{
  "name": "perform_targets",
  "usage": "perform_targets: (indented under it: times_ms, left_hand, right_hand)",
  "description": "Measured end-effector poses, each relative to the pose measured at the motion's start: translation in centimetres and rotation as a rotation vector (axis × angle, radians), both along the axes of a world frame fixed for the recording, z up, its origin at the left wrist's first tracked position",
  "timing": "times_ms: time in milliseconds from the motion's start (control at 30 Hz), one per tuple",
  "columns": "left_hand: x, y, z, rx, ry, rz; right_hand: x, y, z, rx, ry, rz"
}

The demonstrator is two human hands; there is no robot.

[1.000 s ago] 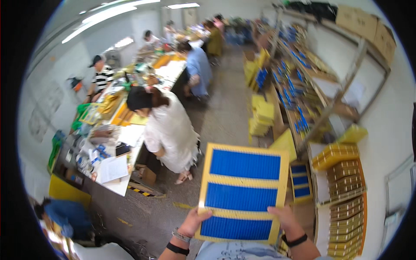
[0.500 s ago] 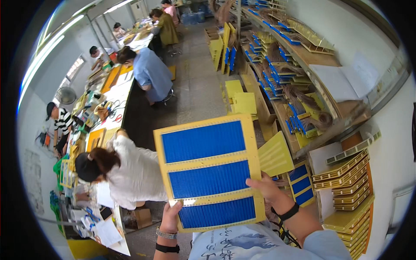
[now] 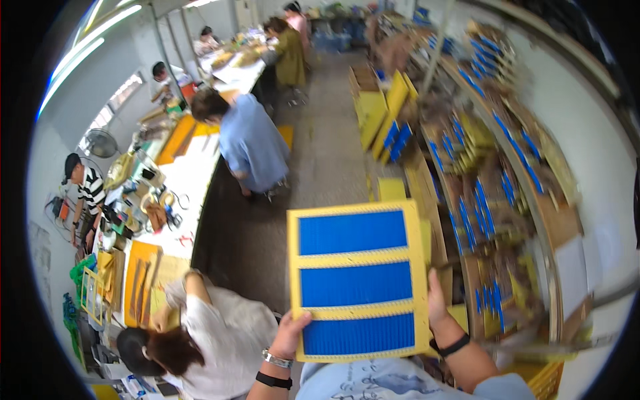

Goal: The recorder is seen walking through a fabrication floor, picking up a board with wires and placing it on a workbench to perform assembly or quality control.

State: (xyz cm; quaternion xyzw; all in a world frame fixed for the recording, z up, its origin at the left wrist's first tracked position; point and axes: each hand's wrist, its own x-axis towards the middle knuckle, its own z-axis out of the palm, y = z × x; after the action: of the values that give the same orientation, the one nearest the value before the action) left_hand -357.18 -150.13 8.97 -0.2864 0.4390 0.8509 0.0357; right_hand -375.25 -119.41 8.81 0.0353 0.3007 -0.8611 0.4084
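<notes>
In front of my body I hold a flat yellow frame board [image 3: 357,258] with three blue, finely ribbed panels stacked one above another. My left hand [image 3: 289,337] grips its lower left edge, the thumb lying on the front. At the right edge, my right hand [image 3: 437,301] holds the board's side; its thumb points up along the border, and its other fingers are hidden behind. The board faces me, almost upright in the picture.
On the left runs a long white worktable [image 3: 200,167] with tools and orange boards; several people sit or stand along it, the closest a person in white [image 3: 230,327]. Shelves [image 3: 480,200] with blue-edged yellow boards line the right. Yellow boards [image 3: 390,117] lean beside the aisle [image 3: 323,153].
The board has moved right and lower in the picture, and looks less tilted. My right thumb has shifted from its front to its edge. The view has turned, bringing the aisle nearer the middle.
</notes>
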Motion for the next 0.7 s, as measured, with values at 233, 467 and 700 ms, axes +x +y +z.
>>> perform_targets:
  times_ms: [233, 467, 700]
  left_hand:
    - [-17.7, -8.4, 3.2, 0.021, 0.078, -0.212]
    - [-37.0, -15.7, 1.7, -0.225, 0.259, -0.322]
    - [-55.1, -23.3, 3.2, -0.450, 0.300, -0.396]
  right_hand:
    - [-11.7, -4.3, -1.9, 0.271, -0.033, -0.269]
    - [-29.8, -10.6, -4.2, 0.238, -0.058, -0.260]
    - [-51.6, -17.5, -3.0, 0.250, 0.013, -0.151]
